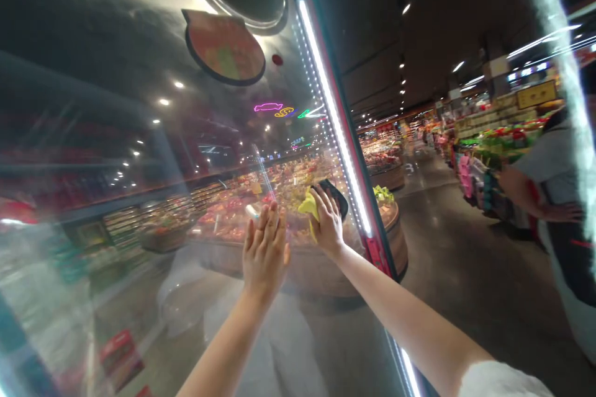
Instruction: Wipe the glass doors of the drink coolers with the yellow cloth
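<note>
A large glass pane (195, 298) fills the left and middle of the head view, with reflections of shop shelves in it. My left hand (266, 251) lies against the glass, fingers stretched and holding nothing. To its right, my right hand (328, 223) presses a yellow cloth (308, 205) to the pane, its fingers spread over it. A dark patch (336, 197) shows beside the fingertips; whether it is part of the cloth or a reflection, I cannot tell.
A bright light strip (333, 105) runs down the pane's right edge beside a red and black frame (379, 254). At the far right stands a person (559, 167) near shop shelves. An oval sign (226, 46) hangs at the upper left.
</note>
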Motion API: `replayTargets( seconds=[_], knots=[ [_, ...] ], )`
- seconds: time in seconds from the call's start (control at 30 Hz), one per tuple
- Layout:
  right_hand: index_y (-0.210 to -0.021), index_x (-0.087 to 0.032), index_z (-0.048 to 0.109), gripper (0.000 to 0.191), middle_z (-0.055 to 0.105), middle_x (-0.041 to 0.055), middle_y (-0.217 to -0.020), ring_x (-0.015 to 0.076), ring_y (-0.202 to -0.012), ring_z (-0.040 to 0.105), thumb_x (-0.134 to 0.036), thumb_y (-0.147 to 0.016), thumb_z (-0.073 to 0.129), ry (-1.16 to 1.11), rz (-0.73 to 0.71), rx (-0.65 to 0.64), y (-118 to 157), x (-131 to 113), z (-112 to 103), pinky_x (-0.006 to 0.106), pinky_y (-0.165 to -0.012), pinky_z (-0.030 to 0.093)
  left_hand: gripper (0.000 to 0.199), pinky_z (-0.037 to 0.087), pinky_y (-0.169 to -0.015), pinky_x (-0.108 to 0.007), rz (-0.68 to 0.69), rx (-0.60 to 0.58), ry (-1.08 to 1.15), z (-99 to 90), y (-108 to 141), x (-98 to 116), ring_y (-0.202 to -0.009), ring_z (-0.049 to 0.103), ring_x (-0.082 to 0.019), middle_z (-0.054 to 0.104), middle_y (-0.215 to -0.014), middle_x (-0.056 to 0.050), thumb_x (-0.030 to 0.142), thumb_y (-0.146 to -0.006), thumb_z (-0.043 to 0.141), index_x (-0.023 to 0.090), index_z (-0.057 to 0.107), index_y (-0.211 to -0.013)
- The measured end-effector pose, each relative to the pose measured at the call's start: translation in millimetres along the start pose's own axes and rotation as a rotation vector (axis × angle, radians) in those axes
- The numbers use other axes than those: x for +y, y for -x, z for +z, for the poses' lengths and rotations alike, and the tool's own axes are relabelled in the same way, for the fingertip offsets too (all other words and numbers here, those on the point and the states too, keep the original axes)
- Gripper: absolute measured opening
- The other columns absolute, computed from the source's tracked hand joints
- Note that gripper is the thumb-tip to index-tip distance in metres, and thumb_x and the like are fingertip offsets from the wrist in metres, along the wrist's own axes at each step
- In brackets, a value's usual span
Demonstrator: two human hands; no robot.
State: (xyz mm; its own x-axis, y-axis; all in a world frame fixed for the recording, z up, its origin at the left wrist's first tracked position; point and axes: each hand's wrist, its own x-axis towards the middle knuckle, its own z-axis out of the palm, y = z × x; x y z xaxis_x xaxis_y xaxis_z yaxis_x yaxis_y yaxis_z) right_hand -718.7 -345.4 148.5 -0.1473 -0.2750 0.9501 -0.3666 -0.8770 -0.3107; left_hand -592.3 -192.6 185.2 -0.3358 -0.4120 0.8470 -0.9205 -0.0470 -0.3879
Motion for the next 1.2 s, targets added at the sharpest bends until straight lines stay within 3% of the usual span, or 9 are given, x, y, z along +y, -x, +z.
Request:
replayTargets(
  seconds=[0.07,0.2,0.4,0.47,0.67,0.83,0.97,1.07,1.2],
  knots=[
    [-0.156,-0.030,0.038,0.057,0.046,0.0052,-0.159,0.0252,-0.150,0.038,-0.028,-0.100,0.048,-0.033,-0.105,-0.068,-26,9,-2,0.049,-0.122,0.033,0.071,0.009,-0.130,-0.042,-0.004,0.007,-0.007,8.9,-4,1,-0.153,0.028,-0.024,0.033,-0.162,-0.010,0.017,-0.088,0.061,0.018,0.040,-0.156],
    [-0.157,-0.027,0.037,0.054,0.043,0.0063,-0.161,0.0222,-0.144,0.045,-0.028,-0.104,0.044,-0.055,-0.133,0.006,-62,46,-7,0.042,-0.121,0.038,0.082,0.009,-0.130,-0.048,-0.045,0.039,-0.027,26.7,-11,6,-0.154,0.026,-0.025,0.025,-0.165,-0.010,0.018,-0.088,0.062,0.023,0.025,-0.162],
    [-0.158,-0.026,0.033,0.055,0.044,0.0101,-0.159,0.0273,-0.146,0.044,-0.033,-0.105,0.040,0.017,0.013,0.022,52,95,-6,0.054,-0.116,0.042,0.089,0.011,-0.130,-0.048,-0.095,-0.024,-0.005,33.6,-9,11,-0.154,0.026,-0.026,0.024,-0.166,-0.010,0.018,-0.088,0.063,0.023,0.016,-0.163],
    [-0.157,-0.026,0.036,0.053,0.045,0.0106,-0.158,0.0279,-0.145,0.044,-0.032,-0.104,0.041,0.013,0.042,-0.026,73,100,-4,0.057,-0.115,0.043,0.089,0.011,-0.130,-0.047,-0.090,-0.046,-0.010,31.8,-7,8,-0.155,0.025,-0.025,0.028,-0.165,-0.010,0.016,-0.087,0.063,0.022,0.018,-0.163],
    [-0.157,-0.024,0.036,0.057,0.049,0.0110,-0.156,0.0268,-0.148,0.041,-0.032,-0.102,0.043,-0.051,0.053,0.066,44,75,19,0.052,-0.118,0.041,0.090,0.011,-0.130,-0.049,-0.109,-0.042,-0.041,31.4,5,3,-0.155,0.023,-0.026,0.026,-0.166,-0.008,0.016,-0.087,0.063,0.025,0.016,-0.163],
    [-0.153,-0.032,0.044,0.059,0.048,0.0035,-0.158,0.0250,-0.151,0.036,-0.022,-0.095,0.051,-0.022,-0.149,-0.251,103,86,2,0.048,-0.121,0.039,0.090,0.009,-0.130,-0.052,-0.106,-0.069,-0.051,30.0,28,6,-0.155,0.023,-0.026,0.023,-0.167,-0.010,0.016,-0.090,0.061,0.025,0.010,-0.164],
    [-0.158,-0.029,0.035,0.061,0.045,0.0069,-0.160,0.0266,-0.149,0.039,-0.023,-0.098,0.047,-0.005,0.005,-0.155,107,98,-4,0.054,-0.119,0.040,0.087,0.010,-0.130,-0.051,-0.114,-0.104,-0.054,22.2,51,4,-0.156,0.019,-0.025,0.023,-0.167,-0.010,0.017,-0.092,0.059,0.024,0.011,-0.164],
    [-0.159,-0.027,0.033,0.060,0.044,0.0085,-0.160,0.0273,-0.152,0.035,-0.026,-0.100,0.044,-0.017,0.075,-0.060,91,73,12,0.054,-0.119,0.038,0.083,0.009,-0.130,-0.052,-0.144,-0.115,-0.060,17.7,61,2,-0.156,0.017,-0.025,0.024,-0.167,-0.010,0.019,-0.092,0.058,0.024,0.015,-0.164],
    [-0.153,-0.031,0.044,0.057,0.047,0.0040,-0.158,0.0269,-0.152,0.034,-0.022,-0.097,0.048,-0.021,-0.088,-0.226,116,40,21,0.053,-0.123,0.033,0.080,0.007,-0.130,-0.051,-0.160,-0.135,-0.056,13.8,69,0,-0.156,0.017,-0.024,0.026,-0.166,-0.012,0.019,-0.091,0.059,0.021,0.021,-0.163]
  ],
)
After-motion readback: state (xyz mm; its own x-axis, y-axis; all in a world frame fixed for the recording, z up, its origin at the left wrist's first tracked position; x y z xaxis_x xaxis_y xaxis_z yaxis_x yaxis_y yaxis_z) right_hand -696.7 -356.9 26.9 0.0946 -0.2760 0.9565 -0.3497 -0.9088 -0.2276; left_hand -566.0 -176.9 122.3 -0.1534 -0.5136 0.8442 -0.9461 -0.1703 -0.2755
